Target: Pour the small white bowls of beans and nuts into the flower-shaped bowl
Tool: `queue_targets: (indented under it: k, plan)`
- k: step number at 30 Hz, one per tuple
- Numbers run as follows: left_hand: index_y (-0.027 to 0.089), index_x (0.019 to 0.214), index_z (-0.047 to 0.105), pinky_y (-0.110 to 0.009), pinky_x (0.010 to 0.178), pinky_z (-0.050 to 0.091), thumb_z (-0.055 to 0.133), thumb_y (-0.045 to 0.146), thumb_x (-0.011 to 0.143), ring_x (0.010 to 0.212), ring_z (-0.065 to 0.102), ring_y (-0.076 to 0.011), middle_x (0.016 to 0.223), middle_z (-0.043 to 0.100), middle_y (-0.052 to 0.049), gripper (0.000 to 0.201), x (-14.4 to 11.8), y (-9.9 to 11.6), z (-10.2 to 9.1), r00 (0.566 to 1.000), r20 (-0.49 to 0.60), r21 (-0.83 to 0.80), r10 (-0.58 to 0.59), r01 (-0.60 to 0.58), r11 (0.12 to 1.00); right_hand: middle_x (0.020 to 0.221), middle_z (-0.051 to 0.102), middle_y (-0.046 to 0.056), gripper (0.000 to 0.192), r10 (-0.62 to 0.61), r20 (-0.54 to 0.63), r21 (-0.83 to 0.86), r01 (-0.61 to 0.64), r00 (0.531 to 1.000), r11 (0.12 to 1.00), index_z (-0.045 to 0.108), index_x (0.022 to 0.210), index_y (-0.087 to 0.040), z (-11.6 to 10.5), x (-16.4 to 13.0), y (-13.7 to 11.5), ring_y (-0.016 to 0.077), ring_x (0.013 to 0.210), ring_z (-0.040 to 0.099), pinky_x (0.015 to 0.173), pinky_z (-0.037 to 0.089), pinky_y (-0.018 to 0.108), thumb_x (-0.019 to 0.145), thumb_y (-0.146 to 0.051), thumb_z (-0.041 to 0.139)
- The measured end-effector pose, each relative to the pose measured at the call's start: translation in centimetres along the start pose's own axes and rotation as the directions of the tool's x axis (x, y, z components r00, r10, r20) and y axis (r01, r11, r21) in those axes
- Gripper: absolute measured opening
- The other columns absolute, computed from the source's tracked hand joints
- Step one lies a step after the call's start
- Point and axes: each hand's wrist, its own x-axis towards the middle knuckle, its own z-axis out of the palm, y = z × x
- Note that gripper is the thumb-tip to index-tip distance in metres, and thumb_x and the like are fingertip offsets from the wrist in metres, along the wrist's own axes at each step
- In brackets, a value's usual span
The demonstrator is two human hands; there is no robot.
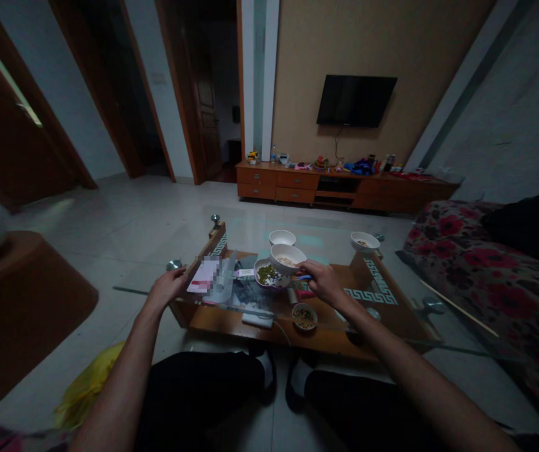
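I sit in front of a low glass-topped coffee table (382, 295). My right hand (325, 281) reaches over the glass and touches the rim of a white bowl (287, 257) holding pale bits. That bowl sits partly over a plate of green beans (266, 274). My left hand (169, 287) rests on the table's left edge, fingers apart, holding nothing, beside a red and white packet (203, 277). A small bowl of mixed seeds (304, 315) stands near the front edge.
Two more white bowls (282, 237) (364, 241) stand at the table's far side. A floral sofa (485, 270) is on the right, a wooden TV cabinet (344, 188) with a wall TV (354, 100) behind, a yellow bag (85, 389) by my left knee.
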Motion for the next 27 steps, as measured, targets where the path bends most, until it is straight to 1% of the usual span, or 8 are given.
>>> queue_targets:
  k: [3, 5, 9, 11, 14, 16, 21, 27]
  plan:
    - [0.018, 0.115, 0.074, -0.039, 0.097, 0.056, 0.052, 0.038, 0.076, 0.107, 0.07, -0.0303, 0.115, 0.075, -0.009, 0.049, -0.5, -0.9, 0.2, 0.991, 0.117, -0.05, 0.063, -0.057, 0.997, 0.111, 0.077, 0.004, 0.048, -0.036, 0.026, 0.173, 0.031, 0.999, 0.985, 0.073, 0.104, -0.026, 2.2, 0.6, -3.0, 0.0232, 0.102, 0.067, 0.089, 0.048, 0.033, 0.071, 0.001, 0.051]
    - [0.016, 0.118, 0.072, -0.038, 0.099, 0.055, 0.054, 0.041, 0.076, 0.111, 0.069, -0.0295, 0.119, 0.074, -0.01, 0.052, -0.8, -0.6, 0.5, 0.985, 0.133, -0.067, 0.108, -0.1, 0.993, 0.106, 0.076, 0.004, 0.038, -0.021, 0.017, 0.256, 0.016, 1.0, 0.966, 0.072, 0.099, -0.026, 3.4, 0.8, -4.2, 0.0228, 0.098, 0.065, 0.089, 0.048, 0.035, 0.076, -0.001, 0.053]
    - [0.01, 0.136, 0.062, -0.044, 0.105, 0.051, 0.053, 0.051, 0.083, 0.121, 0.063, -0.0336, 0.132, 0.066, -0.018, 0.068, -1.0, 1.2, 0.9, 0.994, -0.014, -0.019, 0.113, -0.113, 0.993, 0.085, 0.068, 0.002, 0.013, 0.065, -0.024, 0.484, -0.045, 0.998, 0.874, 0.067, 0.081, -0.023, 5.3, 1.5, -5.2, 0.0194, 0.083, 0.058, 0.079, 0.046, 0.032, 0.091, -0.018, 0.06]
    - [0.009, 0.139, 0.06, -0.047, 0.103, 0.051, 0.05, 0.052, 0.086, 0.118, 0.063, -0.0348, 0.13, 0.066, -0.018, 0.069, -1.3, 2.2, 1.0, 0.984, -0.12, 0.02, 0.129, -0.128, 0.992, 0.082, 0.065, 0.0, 0.013, 0.168, -0.032, 0.651, -0.107, 0.985, 0.752, 0.064, 0.078, -0.023, 6.1, 2.2, -5.1, 0.0174, 0.08, 0.055, 0.075, 0.045, 0.03, 0.09, -0.025, 0.066]
    - [0.013, 0.137, 0.061, -0.048, 0.1, 0.051, 0.047, 0.051, 0.09, 0.116, 0.064, -0.0345, 0.125, 0.068, -0.016, 0.063, -1.7, 3.3, 1.0, 0.967, -0.185, 0.048, 0.178, -0.172, 0.984, 0.076, 0.06, -0.002, 0.018, 0.357, 0.044, 0.861, -0.217, 0.933, 0.46, 0.06, 0.076, -0.022, 6.8, 3.2, -4.7, 0.0141, 0.073, 0.051, 0.065, 0.043, 0.024, 0.084, -0.028, 0.075]
    - [0.014, 0.136, 0.062, -0.048, 0.099, 0.051, 0.047, 0.048, 0.091, 0.115, 0.063, -0.0344, 0.124, 0.068, -0.015, 0.058, -2.0, 3.4, 0.9, 0.968, -0.185, 0.066, 0.17, -0.161, 0.985, 0.066, 0.051, -0.005, 0.025, 0.412, 0.115, 0.907, -0.264, 0.904, 0.328, 0.056, 0.077, -0.023, 7.2, 3.4, -4.5, 0.0117, 0.062, 0.043, 0.054, 0.037, 0.022, 0.084, -0.036, 0.077]
    - [0.01, 0.135, 0.063, -0.048, 0.106, 0.047, 0.048, 0.039, 0.095, 0.122, 0.06, -0.0351, 0.13, 0.065, -0.018, 0.051, -2.1, 2.8, 0.7, 0.98, -0.151, 0.098, 0.127, -0.113, 0.989, 0.055, 0.028, -0.013, 0.04, 0.385, 0.248, 0.928, -0.332, 0.889, 0.168, 0.047, 0.083, -0.027, 8.0, 2.9, -4.2, 0.0075, 0.045, 0.021, 0.042, 0.022, 0.02, 0.085, -0.054, 0.075]
    - [0.012, 0.135, 0.064, -0.049, 0.103, 0.05, 0.046, 0.039, 0.095, 0.119, 0.062, -0.0359, 0.126, 0.068, -0.017, 0.051, -1.9, 3.0, 1.2, 0.978, -0.15, 0.13, 0.148, -0.129, 0.983, 0.052, 0.027, -0.013, 0.047, 0.31, 0.264, 0.946, -0.308, 0.913, 0.102, 0.04, 0.078, -0.028, 8.6, 3.1, -3.6, 0.008, 0.043, 0.021, 0.04, 0.023, 0.021, 0.09, -0.064, 0.067]
